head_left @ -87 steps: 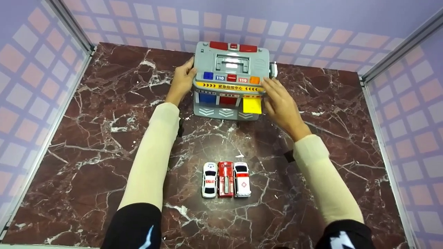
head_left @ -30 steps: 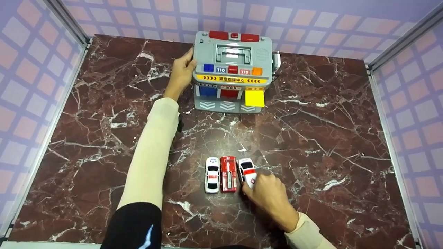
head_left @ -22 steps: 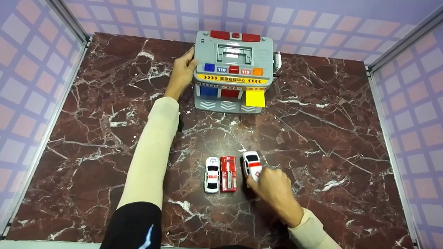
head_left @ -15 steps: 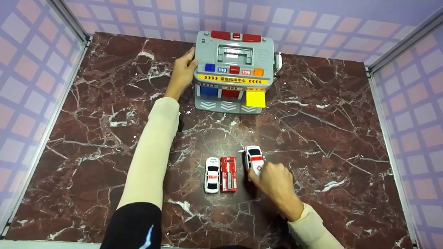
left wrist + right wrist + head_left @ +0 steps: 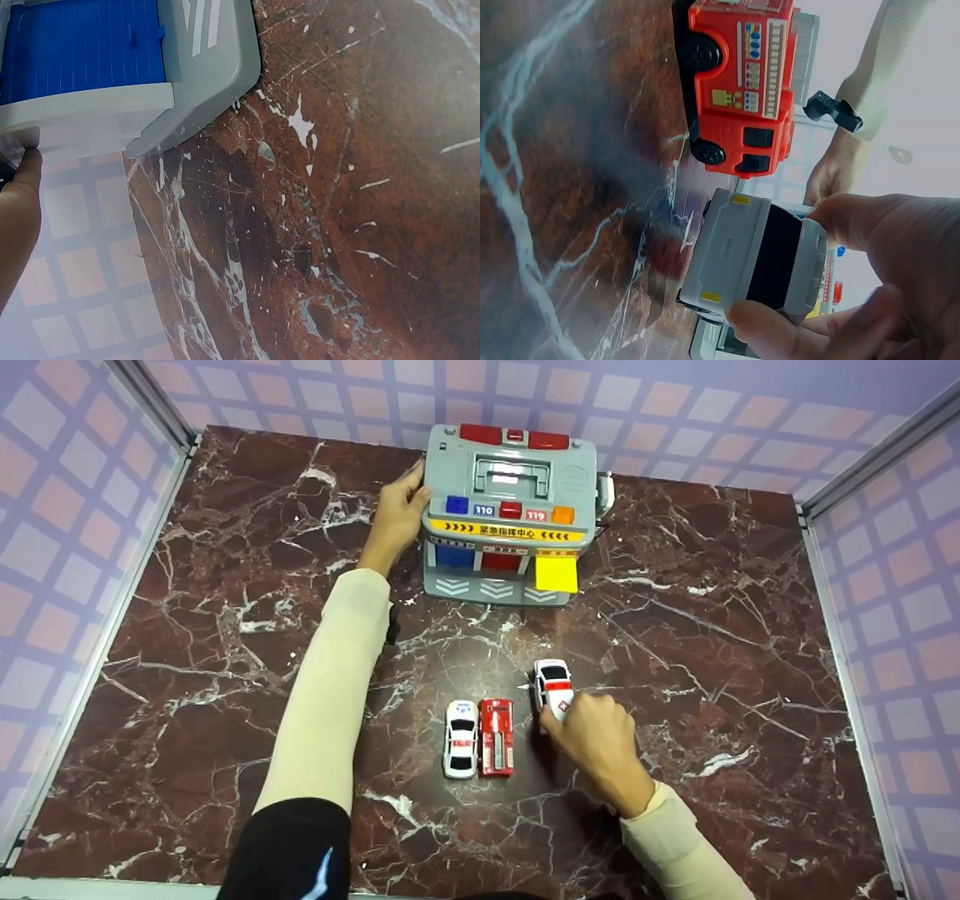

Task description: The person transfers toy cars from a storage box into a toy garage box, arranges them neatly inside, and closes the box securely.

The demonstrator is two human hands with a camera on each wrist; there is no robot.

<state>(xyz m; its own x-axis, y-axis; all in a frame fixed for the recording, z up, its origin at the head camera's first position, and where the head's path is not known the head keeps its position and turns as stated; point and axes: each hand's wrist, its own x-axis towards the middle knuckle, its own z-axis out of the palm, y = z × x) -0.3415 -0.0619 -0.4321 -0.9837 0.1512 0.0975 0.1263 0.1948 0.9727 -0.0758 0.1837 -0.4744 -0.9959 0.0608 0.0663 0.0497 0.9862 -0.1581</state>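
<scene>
The toy ambulance (image 5: 553, 686), pinched by the right hand (image 5: 596, 739), sits partway between the other cars and the toy garage (image 5: 510, 514), whose yellow door (image 5: 556, 574) stands open; the left hand (image 5: 397, 514) lies straight-fingered against the garage's side. It has not yet reached the garage.

The toy station (image 5: 510, 510) is showing grey (with blue, red and yellow doors). The table (image 5: 712, 607) is gleaming maroon, white-veined; the ambulance (image 5: 553, 684) is looking white with red.

Head looks down; wrists close (both catch the garage (image 5: 510, 514)).
</scene>
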